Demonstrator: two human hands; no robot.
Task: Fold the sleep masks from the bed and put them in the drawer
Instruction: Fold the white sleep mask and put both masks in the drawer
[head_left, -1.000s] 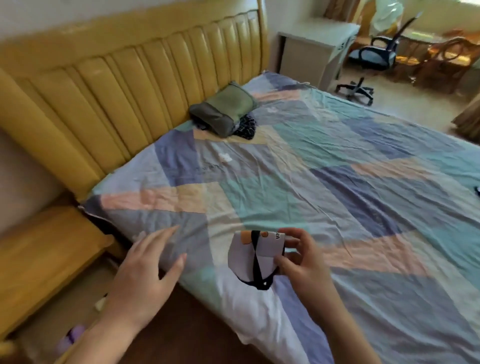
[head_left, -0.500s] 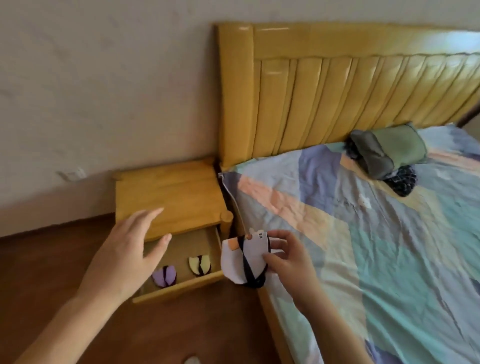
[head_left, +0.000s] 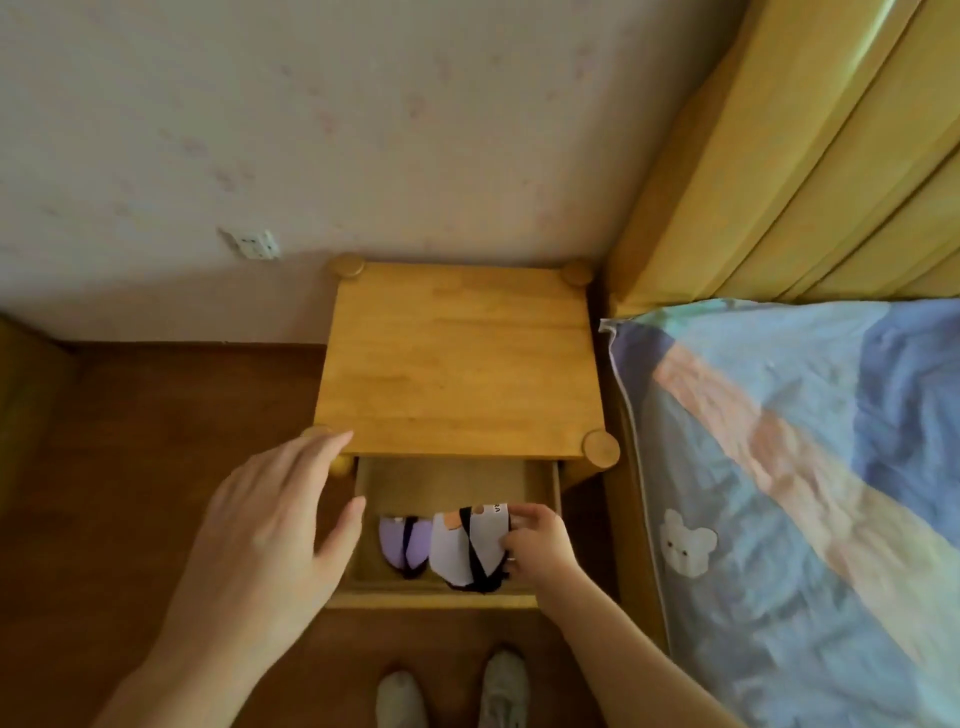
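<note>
My right hand (head_left: 537, 540) pinches the folded white sleep mask (head_left: 467, 545) inside the open drawer (head_left: 431, 597), just beside a purple mask (head_left: 397, 540); my left hand (head_left: 270, 525) hovers, fingers spread, over the nightstand (head_left: 457, 358) corner; bed (head_left: 810, 493) at right.

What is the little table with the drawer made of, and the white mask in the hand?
The bedside table looks like solid wood with a smooth, light honey finish; faint grain and joined strips show on top. The white sleep mask, held over the open drawer by the right hand, looks like soft matte fabric, folded, with a black strap, probably elastic, wrapped around it.
</note>
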